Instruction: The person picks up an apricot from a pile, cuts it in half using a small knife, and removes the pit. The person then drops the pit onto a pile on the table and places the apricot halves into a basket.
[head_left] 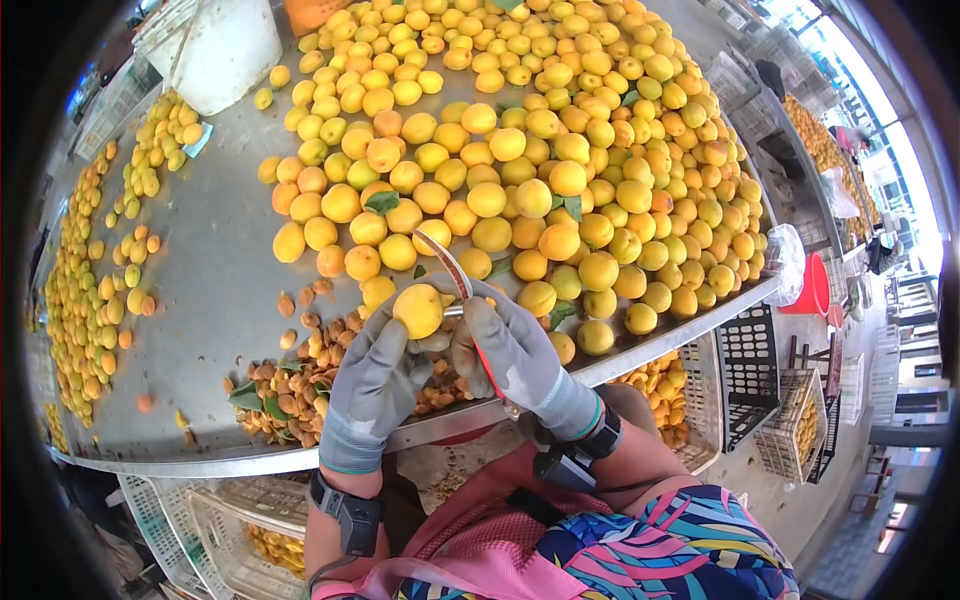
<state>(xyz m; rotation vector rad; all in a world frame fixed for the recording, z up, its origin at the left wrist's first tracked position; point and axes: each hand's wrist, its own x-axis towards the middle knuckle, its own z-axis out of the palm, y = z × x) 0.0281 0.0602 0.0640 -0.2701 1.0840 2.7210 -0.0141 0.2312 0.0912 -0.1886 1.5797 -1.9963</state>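
Observation:
My left hand [375, 375], in a grey glove, holds a yellow apricot [418, 311] between its fingers above the metal table [215, 290]. Just right of it, my right hand [510, 350], gloved too, is closed on a red-handled cutting tool [488, 368]. The tool's curved blade points up and left, and a short metal part reaches toward the fruit's right side. Brown pits [298, 390] lie in a heap beside and behind my left hand. A large pile of apricots [585, 180] covers the table beyond both hands.
More apricots [85, 310] lie along the table's left side. A white bucket [222, 55] stands at the back left. Crates with yellow fruit [665, 395] sit below the front edge, near a black crate [750, 365]. A red container [808, 285] is at the right.

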